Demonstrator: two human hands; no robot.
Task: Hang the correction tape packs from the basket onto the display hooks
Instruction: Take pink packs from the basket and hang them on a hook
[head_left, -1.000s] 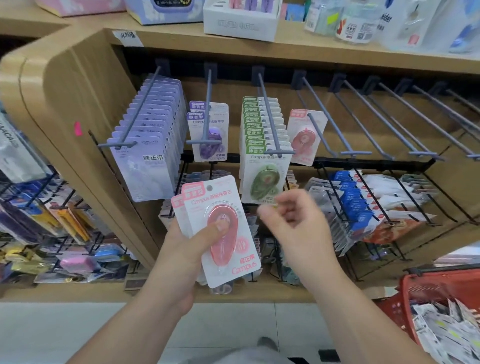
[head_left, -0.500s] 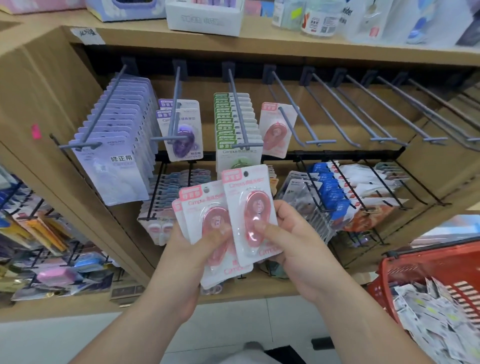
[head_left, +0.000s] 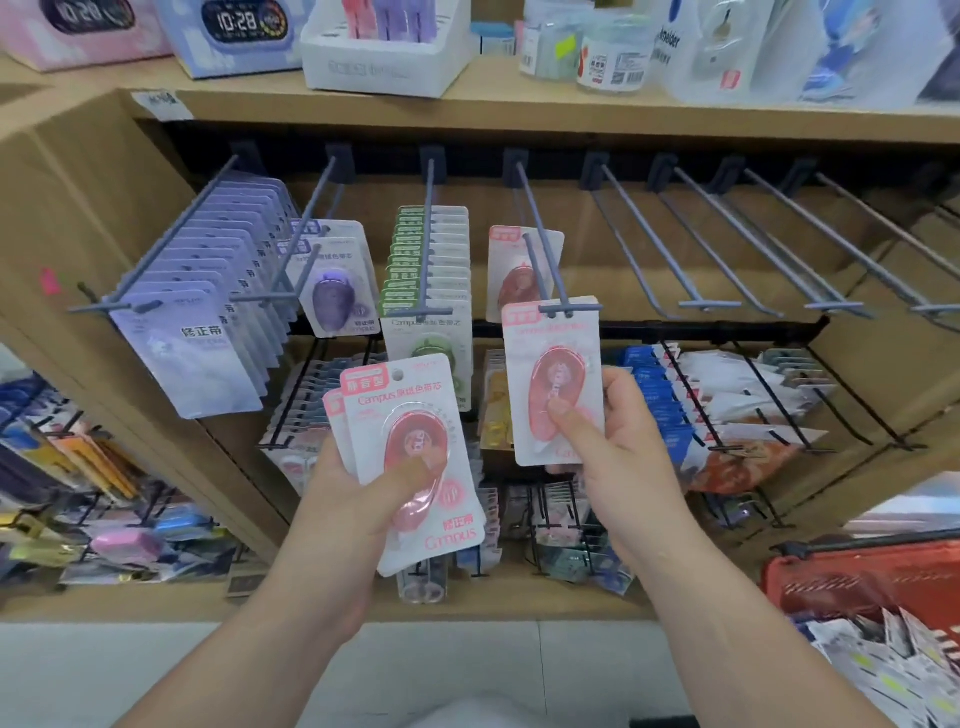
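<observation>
My left hand (head_left: 348, 499) grips a small stack of pink correction tape packs (head_left: 415, 457), thumb pressed on the front one. My right hand (head_left: 618, 441) pinches a single pink pack (head_left: 553, 384) by its lower part; the pack's top edge sits at the tip of a grey display hook (head_left: 540, 260). Further back on that same hook hangs another pink pack (head_left: 519, 270). The red basket (head_left: 857, 577) stands at the lower right, with several packs lying inside it.
Hooks to the left carry lilac packs (head_left: 192, 353), purple packs (head_left: 337, 286) and green packs (head_left: 431, 291). Several bare hooks (head_left: 727, 249) run to the right. A lower row of black hooks (head_left: 727, 405) holds other stationery. Boxes stand on the shelf top (head_left: 498, 98).
My right hand took one pink pack from the stack in my left hand and lifted it up and right to the tip of the hook. The camera view shifted slightly.
</observation>
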